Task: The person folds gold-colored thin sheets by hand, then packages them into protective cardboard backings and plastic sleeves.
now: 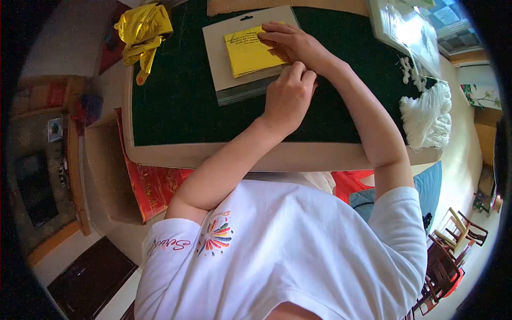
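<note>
A stack of yellow printed paper (246, 56) lies on a pale, flat packaging sleeve (216, 47) with a hang hole at its top edge and a clear strip along its bottom. My right hand (301, 48) rests over the right side of the yellow paper, its fingers stretched out toward the left. Just below it, my left hand (290, 98) is closed, with curled fingers right at the heel of my right hand. Whatever its fingertips grip is hidden, and I cannot tell what it is.
Dark green cloth (176, 106) covers the pale-edged table (213, 154). Crumpled gold foil (143, 29) sits at the far left corner. On the right are a bundle of white string (429, 117) and a shiny clear plastic pack (408, 34). A red-printed cardboard box (149, 189) stands below the left edge.
</note>
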A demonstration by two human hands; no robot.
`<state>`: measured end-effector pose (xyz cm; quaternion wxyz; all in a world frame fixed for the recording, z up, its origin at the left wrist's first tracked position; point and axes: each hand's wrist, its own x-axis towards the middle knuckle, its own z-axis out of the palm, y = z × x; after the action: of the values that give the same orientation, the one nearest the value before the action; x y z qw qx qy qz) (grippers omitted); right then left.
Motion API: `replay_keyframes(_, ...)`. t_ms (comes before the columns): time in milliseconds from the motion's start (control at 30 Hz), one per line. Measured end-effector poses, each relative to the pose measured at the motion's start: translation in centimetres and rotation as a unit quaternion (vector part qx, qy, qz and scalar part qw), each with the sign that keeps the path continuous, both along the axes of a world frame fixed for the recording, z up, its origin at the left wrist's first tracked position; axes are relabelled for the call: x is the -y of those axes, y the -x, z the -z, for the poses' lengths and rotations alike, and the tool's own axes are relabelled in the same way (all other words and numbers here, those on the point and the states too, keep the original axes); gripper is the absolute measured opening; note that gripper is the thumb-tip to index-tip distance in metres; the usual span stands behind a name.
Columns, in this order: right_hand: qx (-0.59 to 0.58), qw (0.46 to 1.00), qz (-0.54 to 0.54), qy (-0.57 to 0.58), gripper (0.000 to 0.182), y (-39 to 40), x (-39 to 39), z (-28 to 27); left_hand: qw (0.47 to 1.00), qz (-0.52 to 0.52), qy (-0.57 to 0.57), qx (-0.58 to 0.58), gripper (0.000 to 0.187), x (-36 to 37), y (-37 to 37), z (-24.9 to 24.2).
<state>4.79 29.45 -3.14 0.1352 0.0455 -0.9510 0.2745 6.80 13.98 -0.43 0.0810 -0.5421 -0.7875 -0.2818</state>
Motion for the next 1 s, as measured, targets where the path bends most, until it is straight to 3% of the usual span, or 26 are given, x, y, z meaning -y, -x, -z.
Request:
replay_keyframes(133,0.018,1.0,-0.02,-0.013,0.042,0.4,-0.5,-0.2,0.999,-0.008,-0.039,-0.021,0.013,-0.5,-0.3,0.8)
replay_keyframes(200,0.0,0.995,-0.018,0.094,0.039,0.3,-0.5,0.3,0.999,-0.018,0.018,-0.024,0.014,-0.8,-0.4,0.4)
replay_keyframes(233,0.001,0.995,-0.016,0.096,0.039,0.2,-0.6,0.5,0.999,-0.016,0.02,-0.023,0.014,-0.9,-0.4,0.2)
replay_keyframes(333,-0.031,0.999,-0.026,0.015,0.039,0.2,-0.3,-0.3,0.997,-0.007,0.046,-0.054,0.013,-1.0,-0.4,0.1)
replay_keyframes(433,0.043,0.999,-0.013,-0.006,0.041,0.1,0.1,-0.8,0.998,-0.001,0.03,-0.058,0.008,-1.3,-0.3,0.3)
replay_keyframes(633,-0.015,0.987,0.018,-0.157,0.044,-0.2,0.8,0.1,0.997,0.024,0.057,-0.047,0.005,0.3,-0.2,-0.1)
replay_keyframes(800,-0.027,0.99,0.028,-0.132,0.044,0.0,0.4,0.8,0.975,0.105,0.018,0.196,0.006,6.2,1.0,-4.8)
replay_keyframes(867,-0.013,0.992,0.034,-0.122,0.044,-0.3,0.8,-0.1,0.96,0.055,0.082,0.261,0.007,10.8,3.6,-8.0)
replay_keyframes(933,0.001,0.993,0.038,-0.113,0.044,-0.6,1.1,-0.9,0.952,-0.077,0.092,0.283,0.005,15.6,7.6,-10.7)
replay_keyframes(1000,0.017,0.994,0.017,-0.105,0.046,-0.7,0.8,-1.5,0.952,-0.193,0.04,0.234,0.01,20.8,13.1,-11.9)
